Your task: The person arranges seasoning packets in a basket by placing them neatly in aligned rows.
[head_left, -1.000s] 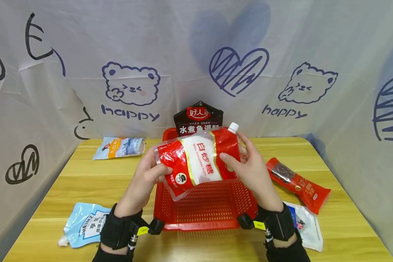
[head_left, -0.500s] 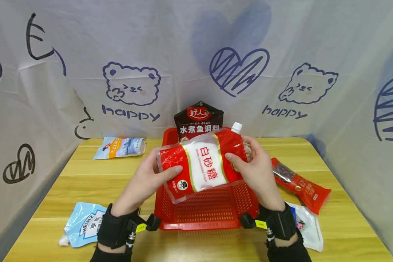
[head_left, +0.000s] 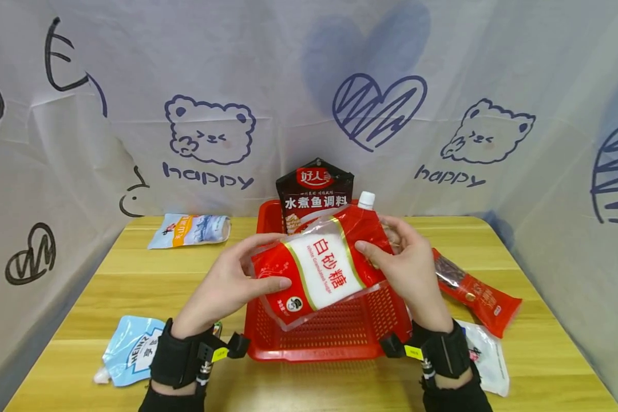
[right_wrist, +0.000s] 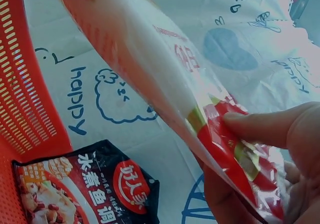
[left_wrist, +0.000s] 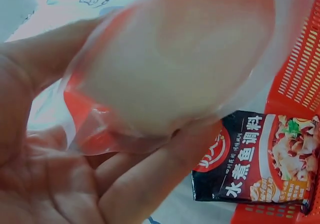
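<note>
Sugar pouch [head_left: 321, 268], glossy red-and-white plastic, above a perforated basket [head_left: 314, 353]

I note a creased pale sheet [head_left: 293, 86], inked with bears [head_left: 211, 129], hearts [head_left: 380, 109] and "happy" [head_left: 208, 176]. Table [head_left: 134, 286] below: yellowish wood, faintly glossy.

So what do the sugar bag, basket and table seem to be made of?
Sugar bag: glossy, flexible plastic film; clear margins and bright highlights show.
Basket: most likely moulded plastic, smooth, slightly shiny; evenly red, perforated walls.
Table: wood or printed laminate, lightly glossy; grain shows, but which is unclear.
</note>
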Demonstrator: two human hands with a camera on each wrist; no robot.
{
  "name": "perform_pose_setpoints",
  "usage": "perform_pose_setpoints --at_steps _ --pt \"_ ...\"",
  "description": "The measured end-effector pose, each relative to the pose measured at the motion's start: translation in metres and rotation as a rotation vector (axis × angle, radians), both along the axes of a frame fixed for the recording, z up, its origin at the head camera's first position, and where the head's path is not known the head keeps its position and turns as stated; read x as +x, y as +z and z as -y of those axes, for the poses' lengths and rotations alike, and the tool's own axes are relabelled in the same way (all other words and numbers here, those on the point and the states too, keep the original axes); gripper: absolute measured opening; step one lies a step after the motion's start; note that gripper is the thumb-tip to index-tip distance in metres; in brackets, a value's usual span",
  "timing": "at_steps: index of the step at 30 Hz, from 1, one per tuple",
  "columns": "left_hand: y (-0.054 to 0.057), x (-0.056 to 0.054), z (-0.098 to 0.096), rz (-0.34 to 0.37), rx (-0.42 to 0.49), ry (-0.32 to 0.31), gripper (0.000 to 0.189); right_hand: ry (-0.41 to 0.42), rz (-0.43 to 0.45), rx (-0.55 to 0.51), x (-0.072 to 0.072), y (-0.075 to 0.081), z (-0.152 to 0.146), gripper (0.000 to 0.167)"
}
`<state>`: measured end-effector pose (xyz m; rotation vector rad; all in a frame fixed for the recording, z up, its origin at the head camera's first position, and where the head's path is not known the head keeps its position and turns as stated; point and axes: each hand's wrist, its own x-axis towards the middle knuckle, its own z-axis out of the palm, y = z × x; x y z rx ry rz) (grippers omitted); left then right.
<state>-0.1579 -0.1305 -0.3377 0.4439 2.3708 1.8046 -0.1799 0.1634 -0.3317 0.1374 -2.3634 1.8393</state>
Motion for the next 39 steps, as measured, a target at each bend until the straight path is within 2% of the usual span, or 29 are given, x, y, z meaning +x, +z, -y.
perform_pose_setpoints --at_steps 5,13,18,24,31,35,39 --pt "0.002 0.003 -0.001 -0.018 0.042 0.088 0.062 -0.019 0.019 -0.088 0.001 0.000 -0.001 0.054" --pt "0.006 0.005 -0.001 -0.041 0.108 0.170 0.063 0.057 -0.034 -0.298 -0.002 -0.004 0.005 0.062" --pt "0.007 0.006 -0.002 -0.044 0.129 0.203 0.060 0.109 -0.021 -0.296 -0.002 -0.008 0.011 0.062" --pt "0.006 0.005 -0.004 -0.043 0.146 0.188 0.061 0.200 0.042 -0.281 0.002 -0.011 0.023 0.055" --pt "0.006 0.003 -0.003 -0.024 0.096 0.167 0.060 0.209 0.059 -0.354 0.004 -0.012 0.025 0.049" --pt "0.005 0.001 -0.003 -0.001 0.072 0.135 0.058 0.199 0.064 -0.396 0.004 -0.012 0.023 0.045" --pt "0.003 0.000 -0.003 0.012 0.065 0.095 0.054 0.183 0.043 -0.394 0.004 -0.011 0.022 0.044"
